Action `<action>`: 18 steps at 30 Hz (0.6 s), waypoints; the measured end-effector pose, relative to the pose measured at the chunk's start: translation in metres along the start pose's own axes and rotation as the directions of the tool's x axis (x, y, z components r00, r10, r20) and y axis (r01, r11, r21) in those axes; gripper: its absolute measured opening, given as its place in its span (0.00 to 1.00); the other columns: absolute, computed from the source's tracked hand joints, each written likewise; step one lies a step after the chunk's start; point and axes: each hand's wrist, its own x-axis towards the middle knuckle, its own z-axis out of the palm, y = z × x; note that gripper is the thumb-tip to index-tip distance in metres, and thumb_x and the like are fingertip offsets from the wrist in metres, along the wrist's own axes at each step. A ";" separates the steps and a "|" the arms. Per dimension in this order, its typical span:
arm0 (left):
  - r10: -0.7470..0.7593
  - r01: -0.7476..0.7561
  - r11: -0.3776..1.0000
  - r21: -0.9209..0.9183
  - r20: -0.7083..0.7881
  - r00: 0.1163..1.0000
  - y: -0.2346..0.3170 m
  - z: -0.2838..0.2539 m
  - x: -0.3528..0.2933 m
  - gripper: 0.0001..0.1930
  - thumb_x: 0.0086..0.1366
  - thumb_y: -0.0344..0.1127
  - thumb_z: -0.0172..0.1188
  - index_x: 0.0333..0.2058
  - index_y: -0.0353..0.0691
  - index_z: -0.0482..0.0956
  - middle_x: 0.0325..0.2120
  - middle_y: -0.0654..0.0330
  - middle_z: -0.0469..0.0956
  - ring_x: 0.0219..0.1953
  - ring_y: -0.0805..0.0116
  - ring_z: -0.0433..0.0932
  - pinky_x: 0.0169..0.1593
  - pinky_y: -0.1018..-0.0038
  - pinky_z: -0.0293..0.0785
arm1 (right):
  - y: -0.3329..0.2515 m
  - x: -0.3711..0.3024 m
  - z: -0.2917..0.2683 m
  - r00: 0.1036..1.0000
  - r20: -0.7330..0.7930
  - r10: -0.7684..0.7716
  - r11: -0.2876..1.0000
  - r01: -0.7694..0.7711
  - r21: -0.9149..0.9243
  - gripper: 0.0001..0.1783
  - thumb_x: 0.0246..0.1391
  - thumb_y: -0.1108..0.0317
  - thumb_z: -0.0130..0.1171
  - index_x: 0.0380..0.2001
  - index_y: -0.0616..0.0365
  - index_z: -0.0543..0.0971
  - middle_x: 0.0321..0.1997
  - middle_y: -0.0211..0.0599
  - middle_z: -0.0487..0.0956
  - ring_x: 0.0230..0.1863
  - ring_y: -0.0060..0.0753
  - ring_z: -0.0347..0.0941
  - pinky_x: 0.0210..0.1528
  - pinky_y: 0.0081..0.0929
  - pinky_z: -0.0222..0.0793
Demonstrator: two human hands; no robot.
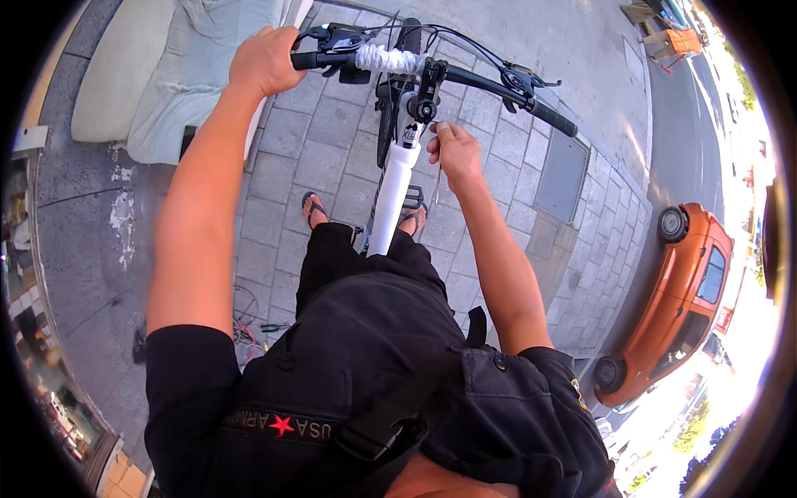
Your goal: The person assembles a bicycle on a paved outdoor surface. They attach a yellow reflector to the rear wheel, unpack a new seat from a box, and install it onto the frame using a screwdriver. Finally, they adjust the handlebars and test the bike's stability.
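I stand astride a bicycle with a white frame tube (390,195) running down between my legs. My left hand (266,60) is closed around the left grip of the black handlebar (465,76), whose middle is wrapped in white tape. My right hand (452,148) pinches a thin metal hex key (437,178) that hangs down beside the black stem (425,98), just right of the frame. The right grip (552,118) is free, with a brake lever above it.
Grey stone paving (332,149) lies underfoot. A pale cushion-like sofa (158,75) sits at the upper left. An orange car (681,290) is parked at the right by the road. Loose cables and tools (249,324) lie on the ground at my left.
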 end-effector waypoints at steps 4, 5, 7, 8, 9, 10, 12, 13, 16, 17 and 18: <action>0.089 -0.090 0.996 -0.024 -0.057 0.994 -0.005 0.008 0.005 0.17 0.51 0.43 0.72 0.38 0.47 0.78 0.35 0.57 0.82 0.42 0.50 0.82 0.43 0.54 0.80 | 0.032 0.016 0.005 0.987 -0.031 -0.155 0.987 0.156 0.027 0.19 0.74 0.59 0.52 0.48 0.65 0.83 0.25 0.31 0.80 0.20 0.20 0.71 0.24 0.25 0.67; 0.069 -0.069 0.998 -0.004 -0.039 0.997 -0.002 0.006 0.004 0.17 0.50 0.43 0.73 0.38 0.47 0.79 0.35 0.57 0.82 0.42 0.50 0.82 0.43 0.53 0.80 | 0.043 0.027 0.003 0.997 -0.058 -0.042 0.994 0.048 0.101 0.17 0.72 0.62 0.53 0.45 0.65 0.84 0.25 0.34 0.81 0.22 0.24 0.75 0.27 0.29 0.73; 0.057 -0.057 0.998 0.025 -0.013 0.998 0.004 0.002 0.007 0.18 0.49 0.43 0.73 0.37 0.47 0.78 0.35 0.56 0.82 0.42 0.49 0.82 0.43 0.52 0.80 | 0.045 0.019 -0.001 0.993 -0.058 -0.104 0.978 0.112 0.177 0.17 0.72 0.61 0.53 0.47 0.65 0.83 0.29 0.36 0.83 0.22 0.25 0.76 0.28 0.29 0.74; 0.078 -0.077 0.997 0.030 -0.018 0.997 0.003 0.003 0.011 0.18 0.49 0.43 0.73 0.37 0.47 0.78 0.34 0.57 0.82 0.42 0.50 0.82 0.43 0.53 0.80 | 0.043 0.018 -0.001 0.988 -0.056 -0.141 0.969 0.149 0.199 0.17 0.72 0.61 0.53 0.48 0.64 0.83 0.31 0.38 0.83 0.23 0.26 0.77 0.28 0.29 0.74; 0.098 -0.096 0.994 0.060 -0.029 0.995 0.005 0.006 0.016 0.19 0.48 0.43 0.75 0.37 0.46 0.78 0.33 0.59 0.82 0.42 0.52 0.82 0.42 0.54 0.80 | 0.052 0.019 -0.001 0.984 -0.027 -0.176 0.960 0.177 0.219 0.18 0.73 0.61 0.53 0.53 0.64 0.82 0.36 0.40 0.85 0.29 0.28 0.81 0.36 0.30 0.77; 0.111 -0.108 0.991 0.078 -0.042 0.993 0.006 0.009 0.021 0.19 0.47 0.44 0.76 0.36 0.46 0.79 0.33 0.61 0.83 0.42 0.55 0.82 0.42 0.56 0.80 | 0.055 0.019 0.000 0.977 -0.056 -0.204 0.951 0.212 0.226 0.18 0.73 0.61 0.53 0.54 0.63 0.81 0.37 0.39 0.85 0.32 0.29 0.81 0.39 0.30 0.77; 0.129 -0.127 0.988 0.086 -0.019 0.992 0.008 0.007 0.023 0.20 0.47 0.43 0.76 0.36 0.46 0.78 0.33 0.61 0.83 0.42 0.54 0.82 0.42 0.56 0.80 | 0.057 0.019 0.004 0.959 -0.107 -0.264 0.933 0.282 0.223 0.18 0.73 0.61 0.53 0.57 0.61 0.81 0.39 0.39 0.85 0.38 0.30 0.83 0.45 0.30 0.78; 0.131 -0.129 0.988 0.087 -0.010 0.991 0.008 0.006 0.022 0.20 0.47 0.43 0.76 0.36 0.46 0.78 0.33 0.61 0.82 0.42 0.54 0.82 0.42 0.56 0.80 | 0.055 0.019 0.002 0.970 -0.092 -0.226 0.940 0.242 0.239 0.18 0.73 0.61 0.53 0.56 0.59 0.81 0.40 0.38 0.86 0.44 0.32 0.83 0.50 0.31 0.77; 0.136 -0.135 0.986 0.096 -0.003 0.991 0.006 0.008 0.020 0.21 0.47 0.42 0.76 0.37 0.46 0.78 0.35 0.60 0.82 0.42 0.54 0.82 0.42 0.56 0.80 | 0.058 0.018 0.002 0.959 -0.077 -0.273 0.940 0.283 0.191 0.18 0.73 0.61 0.53 0.56 0.59 0.81 0.40 0.39 0.86 0.42 0.34 0.83 0.49 0.31 0.77; 0.119 -0.119 0.988 0.095 0.004 0.993 0.005 0.008 0.019 0.21 0.46 0.42 0.77 0.37 0.46 0.77 0.35 0.60 0.82 0.42 0.53 0.82 0.42 0.56 0.80 | 0.059 0.017 0.005 0.958 -0.074 -0.279 0.939 0.288 0.189 0.18 0.73 0.61 0.53 0.56 0.59 0.81 0.39 0.39 0.86 0.42 0.34 0.83 0.49 0.31 0.76; 0.125 -0.124 0.988 0.092 0.000 0.992 0.006 0.009 0.019 0.21 0.46 0.41 0.77 0.37 0.46 0.77 0.35 0.60 0.82 0.42 0.53 0.81 0.43 0.56 0.80 | 0.058 0.017 0.004 0.955 -0.073 -0.287 0.938 0.296 0.181 0.18 0.73 0.61 0.53 0.56 0.59 0.81 0.39 0.39 0.86 0.42 0.35 0.83 0.49 0.31 0.76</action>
